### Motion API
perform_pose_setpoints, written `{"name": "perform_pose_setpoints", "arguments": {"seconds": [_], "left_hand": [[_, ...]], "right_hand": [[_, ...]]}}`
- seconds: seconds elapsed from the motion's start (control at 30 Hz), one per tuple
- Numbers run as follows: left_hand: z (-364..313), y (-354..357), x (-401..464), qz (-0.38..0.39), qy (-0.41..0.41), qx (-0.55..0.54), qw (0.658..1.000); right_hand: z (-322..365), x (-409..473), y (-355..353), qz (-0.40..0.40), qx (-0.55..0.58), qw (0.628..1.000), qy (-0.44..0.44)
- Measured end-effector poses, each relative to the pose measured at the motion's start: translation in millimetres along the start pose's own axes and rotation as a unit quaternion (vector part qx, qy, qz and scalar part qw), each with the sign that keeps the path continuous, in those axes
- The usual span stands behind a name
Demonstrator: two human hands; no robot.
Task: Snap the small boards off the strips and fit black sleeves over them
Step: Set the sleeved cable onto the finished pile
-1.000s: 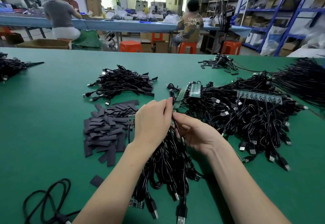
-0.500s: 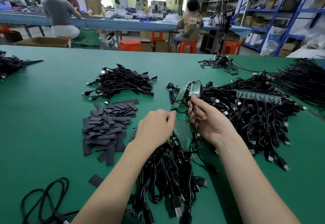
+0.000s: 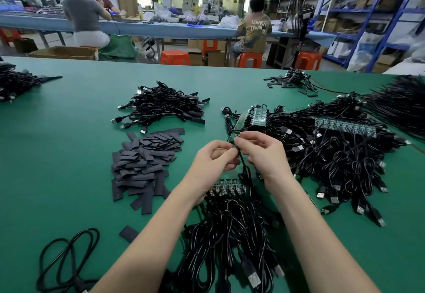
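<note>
Both hands, left (image 3: 215, 158) and right (image 3: 264, 152), pinch a tiny board (image 3: 237, 135) on its cable. Light, brittle; grip edges. Floppy sleeves (image 3: 145, 161) at 9 o'clock.

Worn on the head, facing forward and down over the green worktop (image 3: 69, 154), close above both forearms, wide-angled.

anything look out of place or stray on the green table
One black sleeve lies alone near the front edge, apart from the main sleeve pile. A single looped cable also sits off by itself at the front left. Nothing looks damaged.
</note>
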State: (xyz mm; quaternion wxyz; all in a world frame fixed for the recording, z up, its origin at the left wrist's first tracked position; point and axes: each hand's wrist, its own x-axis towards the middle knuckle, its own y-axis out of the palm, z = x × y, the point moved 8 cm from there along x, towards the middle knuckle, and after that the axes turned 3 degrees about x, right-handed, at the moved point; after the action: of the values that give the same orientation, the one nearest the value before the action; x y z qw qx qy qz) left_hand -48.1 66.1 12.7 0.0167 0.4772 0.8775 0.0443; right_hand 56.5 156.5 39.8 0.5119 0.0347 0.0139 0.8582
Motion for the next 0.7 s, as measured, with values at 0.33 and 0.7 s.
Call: {"name": "perform_pose_setpoints", "arguments": {"seconds": [0.33,0.7], "left_hand": [[5,-7,0,0.015,-0.038,-0.143,0.989],[14,-11,3,-0.027,-0.047,-0.110,0.992]], "right_hand": [[-6,-5,21,0.022,0.075,0.997,0.022],[57,-11,54,0.015,-0.285,0.935,-0.212]]}}
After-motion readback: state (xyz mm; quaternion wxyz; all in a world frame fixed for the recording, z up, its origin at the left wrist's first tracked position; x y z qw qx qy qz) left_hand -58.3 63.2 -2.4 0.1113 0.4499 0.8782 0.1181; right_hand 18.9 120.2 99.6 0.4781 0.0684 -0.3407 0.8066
